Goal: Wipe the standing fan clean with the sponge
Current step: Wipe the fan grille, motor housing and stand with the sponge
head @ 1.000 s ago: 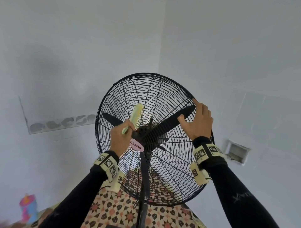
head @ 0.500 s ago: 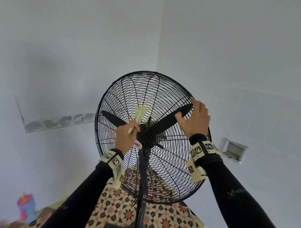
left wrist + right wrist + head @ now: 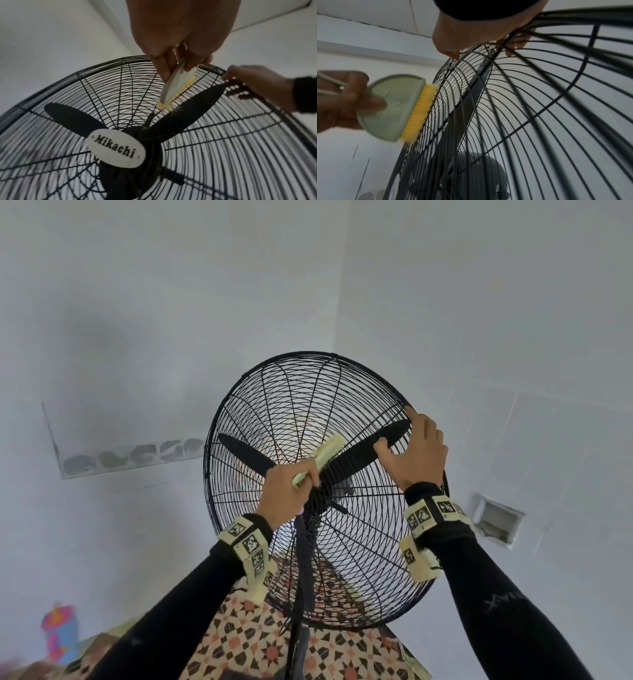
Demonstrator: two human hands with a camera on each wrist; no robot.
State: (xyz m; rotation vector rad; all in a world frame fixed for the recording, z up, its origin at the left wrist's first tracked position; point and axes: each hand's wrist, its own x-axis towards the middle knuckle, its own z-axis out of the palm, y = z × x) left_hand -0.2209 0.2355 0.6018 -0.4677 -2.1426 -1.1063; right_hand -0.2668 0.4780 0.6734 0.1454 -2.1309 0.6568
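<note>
The left hand point(image 3: 286, 494) is the working grip: its fingers and thumb pinch the pale green back of the sponge point(image 3: 392, 108), a flat scrubber whose yellow edge presses against the wires of the fan guard point(image 3: 308, 392), just above and to the right of the hub badge point(image 3: 115, 147) marked Mikachi. Holding it by the back keeps the fingers point(image 3: 164, 67) off the wires and lets the yellow edge work into the gaps, judging by the angle. The right hand point(image 3: 416, 451) clasps the guard at its right rim, fingers hooked over the edge and thumb laid on the front wires, probably to keep the fan head from swinging or tilting under the scrubbing. Behind the guard sit the black blades point(image 3: 72, 119), one reaching from the hub toward the right hand. The fan stands on its pole point(image 3: 301, 594) in front of a patterned cloth point(image 3: 246, 642), below the hub, with white wall behind. Much of the guard appears yet to be covered.
</note>
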